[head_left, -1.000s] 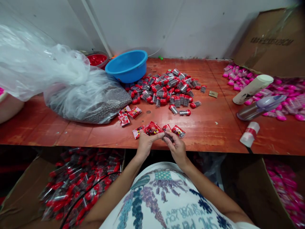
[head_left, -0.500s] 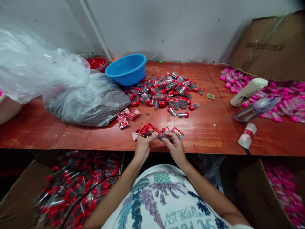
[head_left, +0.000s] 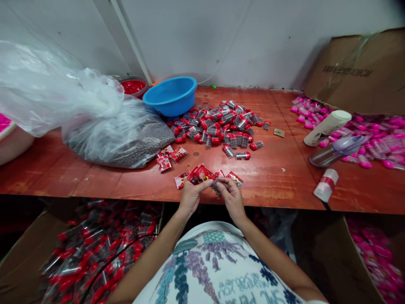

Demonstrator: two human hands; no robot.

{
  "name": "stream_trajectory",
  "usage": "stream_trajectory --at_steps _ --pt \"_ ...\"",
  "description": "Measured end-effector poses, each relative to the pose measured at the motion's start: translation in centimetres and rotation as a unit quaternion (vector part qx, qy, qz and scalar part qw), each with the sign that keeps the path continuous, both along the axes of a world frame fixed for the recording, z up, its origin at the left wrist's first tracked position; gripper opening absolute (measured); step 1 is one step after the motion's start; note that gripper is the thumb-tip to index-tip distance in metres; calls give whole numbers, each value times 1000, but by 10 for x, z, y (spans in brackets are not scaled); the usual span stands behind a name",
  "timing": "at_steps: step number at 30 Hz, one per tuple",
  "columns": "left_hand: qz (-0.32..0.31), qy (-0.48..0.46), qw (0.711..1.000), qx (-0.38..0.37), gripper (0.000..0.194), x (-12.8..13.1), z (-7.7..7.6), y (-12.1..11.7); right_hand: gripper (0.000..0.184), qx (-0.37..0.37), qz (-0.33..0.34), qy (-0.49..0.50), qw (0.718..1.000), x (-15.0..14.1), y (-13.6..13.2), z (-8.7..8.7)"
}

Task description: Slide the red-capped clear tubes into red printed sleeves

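My left hand [head_left: 190,195] pinches a red printed sachet [head_left: 202,173] at the near edge of the red-brown table [head_left: 278,177]. My right hand [head_left: 232,195] is closed on a small clear tube [head_left: 217,186] held against that sachet, fingertips of both hands almost touching. More red sachets [head_left: 236,178] lie on the table just past my fingers, and others [head_left: 171,156] a little to the left. A pile of red-capped clear tubes [head_left: 221,124] sits further back, mid-table.
A big clear plastic bag of dark pellets [head_left: 126,139] lies at left, a blue bowl [head_left: 171,95] behind it. Right: white bottle [head_left: 327,127], clear bottle [head_left: 338,150], tape roll [head_left: 325,185], pink tubes [head_left: 376,139], cardboard box [head_left: 357,71]. Boxes of red tubes [head_left: 95,253] and pink tubes [head_left: 376,253] stand below.
My hands stay together at the table edge, working the same sachet and tube. Only the camera view has shifted slightly; the objects on the table have not moved.
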State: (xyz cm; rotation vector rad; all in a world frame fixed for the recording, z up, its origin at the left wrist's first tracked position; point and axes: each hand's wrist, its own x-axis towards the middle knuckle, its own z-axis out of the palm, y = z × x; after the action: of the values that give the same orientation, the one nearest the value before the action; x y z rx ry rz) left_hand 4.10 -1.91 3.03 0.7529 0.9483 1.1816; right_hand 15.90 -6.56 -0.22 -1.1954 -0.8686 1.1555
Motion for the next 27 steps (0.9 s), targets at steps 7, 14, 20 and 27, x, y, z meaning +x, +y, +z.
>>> stream_trajectory --at_steps 7,14,20,27 --pt "15 40 998 34 21 7 -3 -1 21 71 -11 -131 989 1 1 -12" --pt "24 -15 999 -37 27 -2 -3 5 41 39 79 -46 995 19 6 -14" --pt "-37 -12 999 -27 22 9 -11 -7 42 43 88 -59 993 19 5 -14" --pt "-31 -92 985 -140 34 2 -22 -5 37 22 31 -71 997 58 4 -25"
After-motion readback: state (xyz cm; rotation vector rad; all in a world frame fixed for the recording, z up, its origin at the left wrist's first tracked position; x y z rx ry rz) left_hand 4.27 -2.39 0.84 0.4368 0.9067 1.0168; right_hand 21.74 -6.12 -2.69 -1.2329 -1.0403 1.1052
